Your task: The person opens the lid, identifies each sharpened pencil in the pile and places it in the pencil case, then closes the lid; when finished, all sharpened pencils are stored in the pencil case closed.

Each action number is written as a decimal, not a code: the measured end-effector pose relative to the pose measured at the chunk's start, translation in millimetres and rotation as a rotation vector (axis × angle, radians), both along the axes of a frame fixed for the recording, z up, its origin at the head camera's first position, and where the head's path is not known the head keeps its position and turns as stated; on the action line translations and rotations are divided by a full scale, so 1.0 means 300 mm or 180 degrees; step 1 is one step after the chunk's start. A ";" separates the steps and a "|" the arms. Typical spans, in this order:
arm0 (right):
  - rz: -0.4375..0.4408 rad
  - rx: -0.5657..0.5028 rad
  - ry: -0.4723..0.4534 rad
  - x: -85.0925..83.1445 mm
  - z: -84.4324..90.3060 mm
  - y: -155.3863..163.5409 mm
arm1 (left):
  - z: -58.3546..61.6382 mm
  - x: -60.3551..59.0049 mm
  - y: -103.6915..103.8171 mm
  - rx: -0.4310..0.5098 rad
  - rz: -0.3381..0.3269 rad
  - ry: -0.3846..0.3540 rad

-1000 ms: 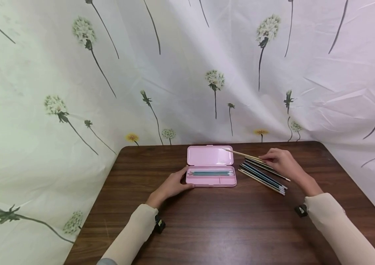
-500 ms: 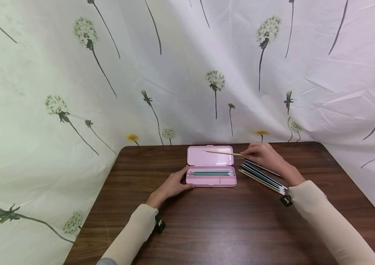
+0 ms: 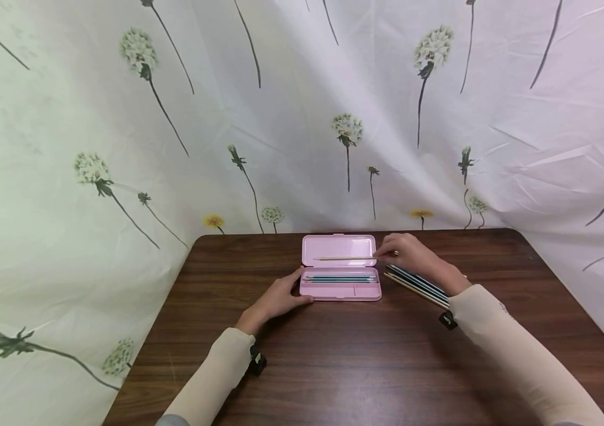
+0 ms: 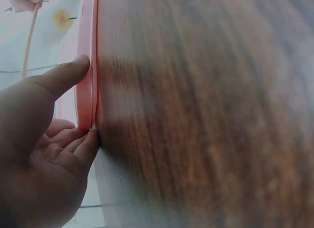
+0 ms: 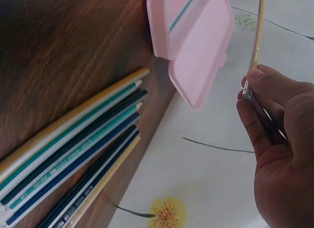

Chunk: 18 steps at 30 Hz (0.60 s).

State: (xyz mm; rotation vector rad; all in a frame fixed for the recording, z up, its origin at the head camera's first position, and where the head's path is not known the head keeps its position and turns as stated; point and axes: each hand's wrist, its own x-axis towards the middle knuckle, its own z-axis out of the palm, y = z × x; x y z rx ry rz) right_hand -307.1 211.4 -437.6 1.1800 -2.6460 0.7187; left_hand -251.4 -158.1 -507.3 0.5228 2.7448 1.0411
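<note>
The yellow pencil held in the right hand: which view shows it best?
The head view: the yellow pencil shows full length over the open pink case, pinched by the right hand. The right wrist view shows the pinching fingers close up, but cuts off its tip. The left wrist view catches only a thin blurred stretch.

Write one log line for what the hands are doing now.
right hand: pinches tan pencil over open pink pencil case | left hand: steadies case | loose pencils: on table
</note>
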 end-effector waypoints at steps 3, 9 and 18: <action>0.0079 -0.0017 0.0035 -0.013 -0.025 -0.014 | 0.001 0.000 0.001 -0.0020 0.0002 0.0009; 0.0168 -0.0007 0.0076 -0.032 -0.071 -0.043 | 0.001 0.003 0.005 -0.0082 0.0029 0.0023; 0.0112 0.0183 -0.0049 -0.053 -0.117 -0.084 | 0.007 0.006 0.008 -0.0030 0.0058 -0.0010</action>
